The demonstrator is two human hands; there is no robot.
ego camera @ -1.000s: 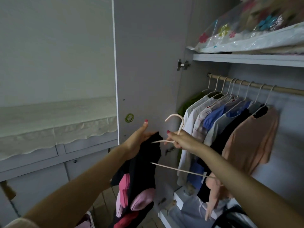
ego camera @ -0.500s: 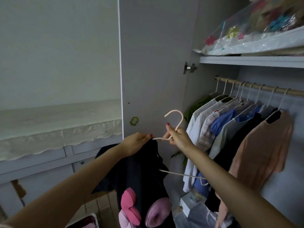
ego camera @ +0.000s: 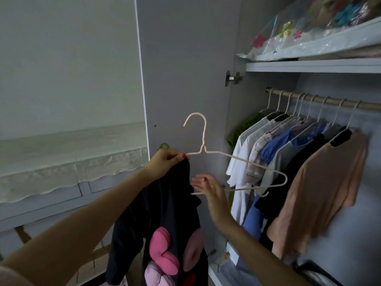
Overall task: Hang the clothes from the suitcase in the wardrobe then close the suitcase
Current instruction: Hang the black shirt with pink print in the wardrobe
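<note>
The left hand (ego camera: 165, 162) pinches the left end of the thin cream wire hanger (ego camera: 235, 159) together with the black garment with pink appliqué (ego camera: 165, 219), which hangs below it. The right hand (ego camera: 210, 190), fingers extended, touches the hanger's lower bar, in front of the open grey wardrobe door (ego camera: 185, 69).

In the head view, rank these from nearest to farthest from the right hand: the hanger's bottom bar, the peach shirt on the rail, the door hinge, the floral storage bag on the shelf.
From the right hand:
1. Hanger's bottom bar, at the fingers.
2. Peach shirt, to the right on the rail.
3. Door hinge, above, at the door edge.
4. Floral storage bag, top right on the shelf.
</note>
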